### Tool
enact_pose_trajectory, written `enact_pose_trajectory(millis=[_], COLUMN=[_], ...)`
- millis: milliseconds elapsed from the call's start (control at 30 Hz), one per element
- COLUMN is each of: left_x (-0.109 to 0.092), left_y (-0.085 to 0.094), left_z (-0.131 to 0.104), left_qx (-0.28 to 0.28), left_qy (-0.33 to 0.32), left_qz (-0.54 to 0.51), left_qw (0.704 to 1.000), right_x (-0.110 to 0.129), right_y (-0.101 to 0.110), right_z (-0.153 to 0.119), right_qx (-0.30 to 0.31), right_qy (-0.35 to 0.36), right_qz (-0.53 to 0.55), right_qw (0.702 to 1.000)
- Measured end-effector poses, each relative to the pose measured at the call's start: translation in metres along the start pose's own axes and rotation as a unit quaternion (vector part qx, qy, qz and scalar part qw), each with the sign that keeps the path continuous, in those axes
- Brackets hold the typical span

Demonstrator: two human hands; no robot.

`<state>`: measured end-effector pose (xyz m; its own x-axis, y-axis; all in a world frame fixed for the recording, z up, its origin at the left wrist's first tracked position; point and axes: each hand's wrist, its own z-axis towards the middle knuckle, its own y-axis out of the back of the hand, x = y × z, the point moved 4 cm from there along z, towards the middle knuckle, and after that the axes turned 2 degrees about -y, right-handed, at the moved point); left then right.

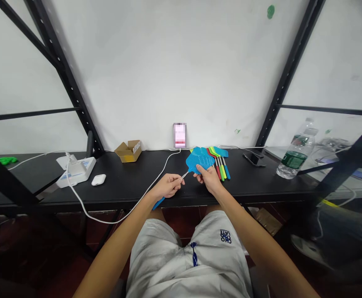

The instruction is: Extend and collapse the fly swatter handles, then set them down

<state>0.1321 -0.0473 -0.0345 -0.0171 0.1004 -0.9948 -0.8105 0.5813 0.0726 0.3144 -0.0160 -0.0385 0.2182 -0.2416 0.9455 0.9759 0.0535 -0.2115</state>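
A blue fly swatter (pixel 196 159) with a perforated head, thin metal shaft and blue handle is held in front of me, above the table's near half. My left hand (pixel 168 185) is closed around the shaft, and the handle end sticks out below it past the table edge. With its thumb on top, my right hand (pixel 210 179) pinches the lower right part of the head. Just beyond the right hand lie several more fly swatters (pixel 222 165) side by side, with red, green, yellow and blue handles. The held head partly covers some of their heads.
On the black table (pixel 131 182) stand an open cardboard box (pixel 128 151), a lit phone (pixel 180 135) against the wall, a white earphone case (pixel 98 179) and a power strip (pixel 77 171). A white cable loops over the front edge. Rightward are a dark phone (pixel 254 159) and a water bottle (pixel 294 159).
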Motion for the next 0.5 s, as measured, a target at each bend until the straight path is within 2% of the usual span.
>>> enact_pose_trajectory(millis=[133, 233, 367, 500], left_x=[-0.002, -0.005, -0.009, -0.012], left_y=[-0.001, -0.004, -0.014, -0.021], left_z=[0.001, 0.000, -0.002, -0.005], left_qx=[-0.001, 0.009, 0.033, 0.031], left_qy=[0.005, 0.007, 0.011, 0.024], left_qz=[-0.001, -0.008, -0.021, 0.003], left_qw=[1.000, 1.000, 0.999, 0.999], right_x=[-0.002, -0.003, -0.001, 0.000], right_y=[-0.002, -0.011, -0.029, -0.034], right_z=[-0.002, -0.010, -0.022, -0.024], right_qx=[-0.003, -0.002, 0.028, 0.061], right_qy=[-0.008, -0.039, -0.050, -0.049], right_qz=[-0.007, 0.013, -0.002, 0.018], right_qw=[1.000, 0.999, 0.998, 0.997])
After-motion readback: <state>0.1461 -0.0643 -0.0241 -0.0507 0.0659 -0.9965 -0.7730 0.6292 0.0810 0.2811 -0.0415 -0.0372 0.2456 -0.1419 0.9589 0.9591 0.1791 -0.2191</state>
